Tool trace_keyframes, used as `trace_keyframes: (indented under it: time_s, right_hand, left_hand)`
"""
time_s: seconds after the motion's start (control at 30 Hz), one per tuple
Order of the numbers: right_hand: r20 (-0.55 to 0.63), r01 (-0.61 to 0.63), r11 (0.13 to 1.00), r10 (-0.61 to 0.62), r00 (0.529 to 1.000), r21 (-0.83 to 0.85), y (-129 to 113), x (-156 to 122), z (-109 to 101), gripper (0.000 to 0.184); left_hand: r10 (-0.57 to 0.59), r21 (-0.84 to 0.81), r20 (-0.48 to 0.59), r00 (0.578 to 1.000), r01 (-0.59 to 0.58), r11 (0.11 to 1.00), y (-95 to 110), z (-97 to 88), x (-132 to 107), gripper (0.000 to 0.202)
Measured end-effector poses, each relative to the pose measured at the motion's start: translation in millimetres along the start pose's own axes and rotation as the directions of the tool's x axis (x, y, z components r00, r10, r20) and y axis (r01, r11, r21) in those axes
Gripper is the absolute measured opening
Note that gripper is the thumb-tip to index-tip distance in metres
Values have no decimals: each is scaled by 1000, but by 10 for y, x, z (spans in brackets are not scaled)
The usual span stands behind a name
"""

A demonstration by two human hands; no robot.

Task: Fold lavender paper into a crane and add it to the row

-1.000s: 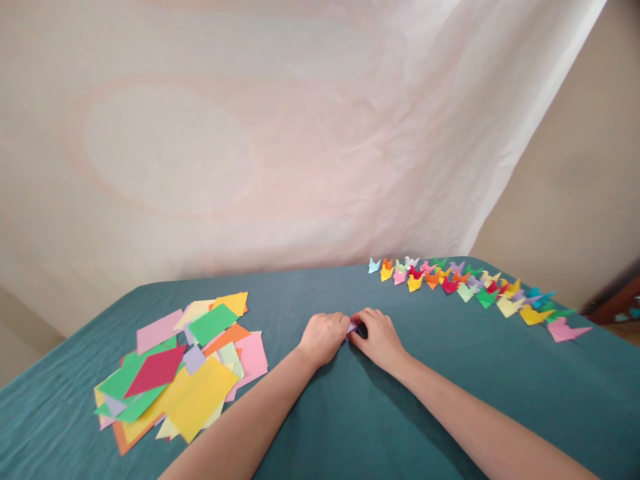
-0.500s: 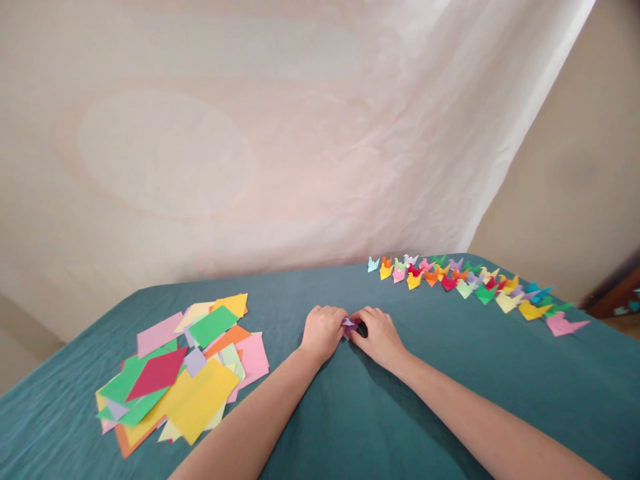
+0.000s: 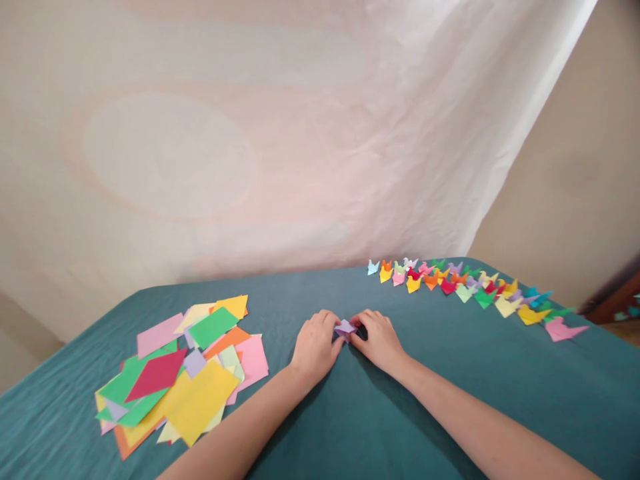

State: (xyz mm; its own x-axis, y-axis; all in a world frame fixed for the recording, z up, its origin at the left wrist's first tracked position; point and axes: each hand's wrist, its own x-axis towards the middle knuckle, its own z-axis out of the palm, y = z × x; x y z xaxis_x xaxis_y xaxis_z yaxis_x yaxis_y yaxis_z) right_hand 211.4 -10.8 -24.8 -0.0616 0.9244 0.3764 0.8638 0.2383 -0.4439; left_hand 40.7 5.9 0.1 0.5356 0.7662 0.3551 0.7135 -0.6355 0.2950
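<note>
A small piece of folded purple paper [image 3: 345,329] is held between my two hands, over the middle of the table. My left hand [image 3: 316,341] pinches its left side between thumb and fingers. On the opposite side, the thumb and fingertips of my right hand [image 3: 376,338] grip the paper's right edge. Its folds come to points, but the fingertips cover part of its shape.
Loose coloured paper sheets, including a yellow sheet [image 3: 203,400] and a red sheet [image 3: 157,375], lie heaped at the left. Folded paper birds, a pink one [image 3: 563,329] nearest, stand in rows at the right. A teal cloth [image 3: 320,440] covers the table; a pale sheet [image 3: 300,147] hangs behind.
My left hand has turned and shifted slightly left, its thumb now showing. More of the purple paper is visible between the hands. My right hand has barely moved.
</note>
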Motion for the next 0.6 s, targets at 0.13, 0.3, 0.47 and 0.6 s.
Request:
trace_keyframes:
  time_s: [0.13, 0.3, 0.47, 0.6]
  right_hand:
    - [-5, -2, 1000, 2, 1000, 2, -3, -3, 4, 13]
    - [-1, 4, 1000, -4, 1000, 4, 11, -2, 14, 12]
    - [-8, 8, 1000, -8, 1000, 23, 28, -3, 20, 12]
    - [-10, 9, 999, -9, 1000, 31, 29, -8, 22, 12]
  left_hand:
    - [-52, -90, -24, 998, 50, 995, 5, 45, -59, 26]
    - [-153, -175, -46, 987, 143, 974, -43, 179, -3, 27]
    - [-131, -193, -41, 991, 121, 974, -73, 210, -1, 27]
    - [-123, -177, -62, 991, 110, 978, -66, 197, -17, 26]
